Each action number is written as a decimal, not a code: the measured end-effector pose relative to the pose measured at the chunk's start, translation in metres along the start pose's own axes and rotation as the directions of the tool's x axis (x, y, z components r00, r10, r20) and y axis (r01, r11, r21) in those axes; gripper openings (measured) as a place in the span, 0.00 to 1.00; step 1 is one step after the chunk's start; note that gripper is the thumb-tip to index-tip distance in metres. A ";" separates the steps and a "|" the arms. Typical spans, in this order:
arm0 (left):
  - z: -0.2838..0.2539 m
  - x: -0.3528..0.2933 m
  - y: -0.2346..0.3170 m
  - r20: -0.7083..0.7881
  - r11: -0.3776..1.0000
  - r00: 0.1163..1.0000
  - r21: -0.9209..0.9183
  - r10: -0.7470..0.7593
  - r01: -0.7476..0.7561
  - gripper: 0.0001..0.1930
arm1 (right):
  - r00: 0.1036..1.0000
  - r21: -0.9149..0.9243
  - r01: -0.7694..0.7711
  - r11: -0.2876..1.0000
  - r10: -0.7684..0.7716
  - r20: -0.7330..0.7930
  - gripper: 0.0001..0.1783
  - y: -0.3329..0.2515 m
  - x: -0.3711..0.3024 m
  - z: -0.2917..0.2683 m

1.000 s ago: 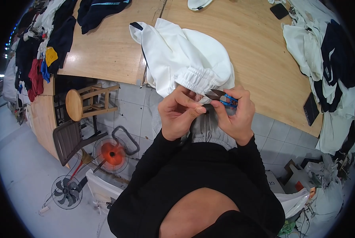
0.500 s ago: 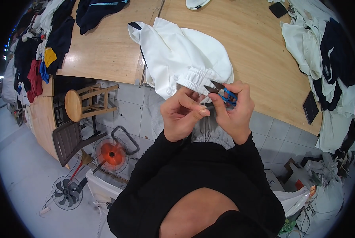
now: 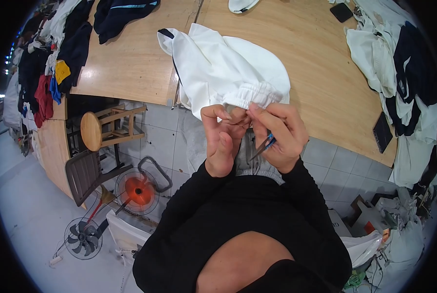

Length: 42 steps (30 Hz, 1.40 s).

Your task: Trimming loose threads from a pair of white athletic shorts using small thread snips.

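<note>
The left hand (image 3: 222, 139) curls by the waistband (image 3: 262, 93), thumb apart; the right hand (image 3: 283, 134) slants inward, clamped on snips (image 3: 262, 147).

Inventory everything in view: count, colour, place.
Gathered garment: one, white, over tabletop edge.
Snips: one, blue and dark, right hand.
Tabletops: several, light wood, ahead and left.
Striped garment: one, navy, top left.
Small piece: one, white, top edge.
Flat objects: two, dark, right.
Clothes piles: two, mixed, left and right.
Stool: one, wooden, left.
Chair: one, grey-brown, below stool.
Fans: two, orange-centred and grey, lower left.
Clutter: uncounted, mixed, lower right.
Floor: one, grey, below.
Hands: two, black-sleeved, at gathered garment.
</note>
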<state>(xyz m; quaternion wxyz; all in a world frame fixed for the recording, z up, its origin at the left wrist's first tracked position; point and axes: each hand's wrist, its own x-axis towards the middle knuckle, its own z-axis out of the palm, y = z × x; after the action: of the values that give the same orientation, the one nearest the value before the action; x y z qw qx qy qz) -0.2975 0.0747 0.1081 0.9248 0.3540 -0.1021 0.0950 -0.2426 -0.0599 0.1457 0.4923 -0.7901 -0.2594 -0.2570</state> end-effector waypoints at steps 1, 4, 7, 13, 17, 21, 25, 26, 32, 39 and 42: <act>0.001 0.001 0.000 -0.026 1.000 1.000 -0.013 0.009 -0.010 0.21 | 0.995 -0.049 0.095 0.994 -0.095 -0.004 0.17 0.004 -0.001 0.001; 0.007 0.001 0.011 -0.104 0.999 0.994 0.001 -0.041 0.041 0.22 | 1.000 -0.058 -0.010 0.998 0.010 0.000 0.14 0.000 -0.002 0.000; 0.009 0.008 0.015 -0.087 0.998 0.996 0.057 -0.035 0.040 0.27 | 0.998 0.022 -0.067 0.997 0.067 0.003 0.11 -0.002 -0.008 0.000; 0.005 0.013 0.013 -0.111 0.993 0.993 0.110 -0.037 0.049 0.29 | 0.995 0.180 -0.084 0.980 0.072 0.076 0.06 -0.013 -0.013 -0.011; 0.005 0.016 0.013 -0.113 0.993 0.993 0.111 -0.027 0.040 0.29 | 0.992 0.179 -0.096 0.979 0.080 0.094 0.06 0.000 -0.013 -0.037; 0.002 0.014 0.013 -0.100 0.997 0.995 0.073 -0.026 0.033 0.29 | 0.951 -0.127 -0.289 0.949 0.268 -0.156 0.11 0.010 0.002 -0.037; 0.008 0.014 0.012 -0.130 0.999 0.991 0.005 -0.040 0.040 0.30 | 0.996 -0.129 0.051 0.990 -0.060 -0.060 0.22 0.001 0.001 -0.025; 0.003 0.012 0.010 -0.127 0.999 0.991 0.004 -0.041 0.041 0.30 | 0.996 -0.131 0.051 0.990 -0.060 -0.062 0.22 -0.003 -0.002 -0.018; 0.005 0.004 0.012 -0.061 0.999 0.998 -0.041 -0.019 0.017 0.29 | 0.993 -0.017 0.120 0.993 -0.120 -0.012 0.25 -0.004 -0.012 -0.006; 0.031 0.009 0.025 -0.178 0.996 0.984 -0.088 0.000 -0.016 0.28 | 0.983 0.001 0.156 0.988 -0.155 -0.097 0.26 -0.010 -0.005 -0.009; 0.028 0.006 0.023 -0.150 0.995 0.988 -0.094 0.025 -0.039 0.29 | 0.981 0.013 0.157 0.987 -0.155 -0.115 0.27 -0.013 -0.003 -0.010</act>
<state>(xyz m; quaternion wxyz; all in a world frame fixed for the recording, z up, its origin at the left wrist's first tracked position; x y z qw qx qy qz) -0.3005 0.0739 0.1448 0.9443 0.2989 -0.0432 0.1309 -0.2552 -0.0644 0.1559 0.4932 -0.7459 -0.2950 -0.3365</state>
